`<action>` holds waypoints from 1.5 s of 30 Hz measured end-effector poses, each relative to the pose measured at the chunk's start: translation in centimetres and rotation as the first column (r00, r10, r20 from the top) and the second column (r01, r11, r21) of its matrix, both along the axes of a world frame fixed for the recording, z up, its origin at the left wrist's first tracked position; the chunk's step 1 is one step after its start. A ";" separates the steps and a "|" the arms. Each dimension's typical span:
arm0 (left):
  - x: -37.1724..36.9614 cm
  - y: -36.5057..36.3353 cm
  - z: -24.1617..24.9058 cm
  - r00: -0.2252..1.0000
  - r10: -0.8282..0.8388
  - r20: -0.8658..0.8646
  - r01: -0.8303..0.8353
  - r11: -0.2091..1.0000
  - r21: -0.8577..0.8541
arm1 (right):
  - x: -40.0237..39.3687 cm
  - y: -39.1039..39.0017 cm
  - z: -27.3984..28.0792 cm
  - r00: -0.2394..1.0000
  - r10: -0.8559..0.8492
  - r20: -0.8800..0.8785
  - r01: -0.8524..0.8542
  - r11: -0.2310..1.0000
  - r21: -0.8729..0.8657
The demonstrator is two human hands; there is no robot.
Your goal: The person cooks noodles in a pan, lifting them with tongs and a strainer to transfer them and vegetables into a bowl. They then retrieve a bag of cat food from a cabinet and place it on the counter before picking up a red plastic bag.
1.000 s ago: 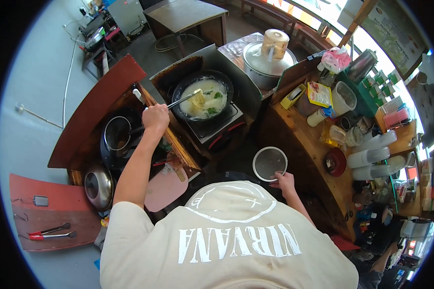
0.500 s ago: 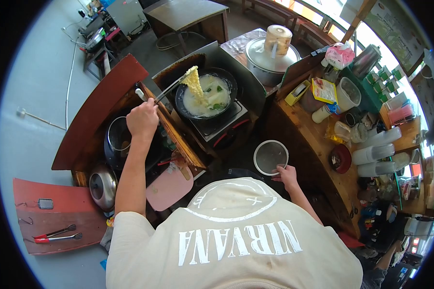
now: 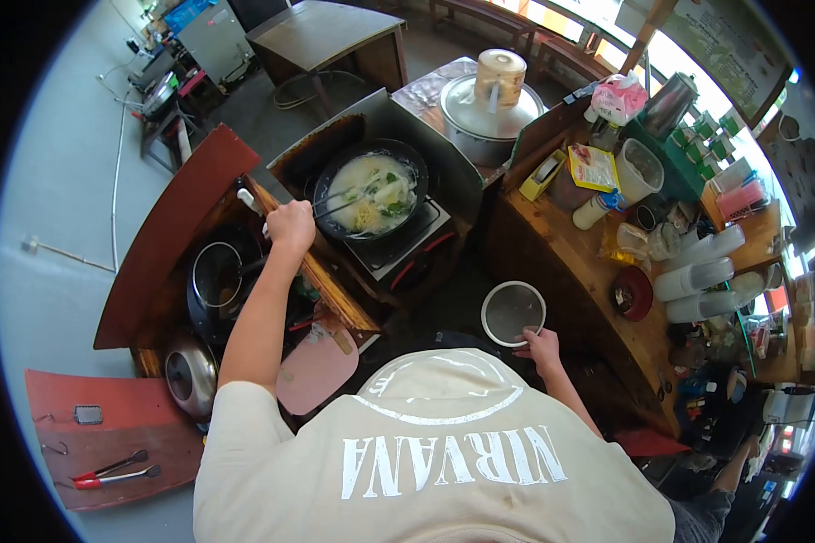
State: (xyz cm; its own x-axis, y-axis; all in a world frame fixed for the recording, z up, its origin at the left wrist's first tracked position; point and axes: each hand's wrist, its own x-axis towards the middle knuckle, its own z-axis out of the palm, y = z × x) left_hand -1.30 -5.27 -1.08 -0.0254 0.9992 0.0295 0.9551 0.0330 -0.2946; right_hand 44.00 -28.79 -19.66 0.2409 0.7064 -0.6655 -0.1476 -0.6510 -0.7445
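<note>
My left hand is closed around metal tongs, which reach over the wooden partition into a black wok. Their far ends are down in the pale broth, by yellow noodles and green leaves. Low on the right, my right hand grips the near edge of a round, white-rimmed bowl. Its grey inside shows no food. The wok sits on a portable gas stove behind a metal windshield.
A lidded pot stands beyond the stove. A wooden counter on the right carries jars, a red bowl and plastic cups. At left are a second dark pan, a steel pot and a pink cutting board.
The block of noodles held up in the tongs has gone down into the broth. My left hand has lowered and shifted slightly right. The bowl stays in my right hand.
</note>
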 end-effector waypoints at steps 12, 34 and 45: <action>2.4 7.9 -5.0 0.998 -0.041 0.056 0.036 0.996 0.079 | 1.5 -2.0 0.2 0.998 -0.055 0.033 0.056 0.998 -0.038; 0.8 1.3 -3.0 0.999 0.023 0.030 -0.020 0.993 -0.114 | 1.0 0.5 -0.3 0.999 0.032 0.009 -0.032 0.999 0.011; -1.7 -3.6 5.6 0.996 -0.083 -0.045 0.090 0.976 0.199 | -0.4 0.4 -0.3 0.998 0.060 0.033 -0.061 0.998 0.003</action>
State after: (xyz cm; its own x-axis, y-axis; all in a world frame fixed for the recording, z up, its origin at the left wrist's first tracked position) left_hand -2.97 -8.87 4.51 0.0654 0.9712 0.2290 0.9457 0.0129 -0.3247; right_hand 43.63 -28.38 -19.94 0.2194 0.7228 -0.6553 -0.0833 -0.6553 -0.7507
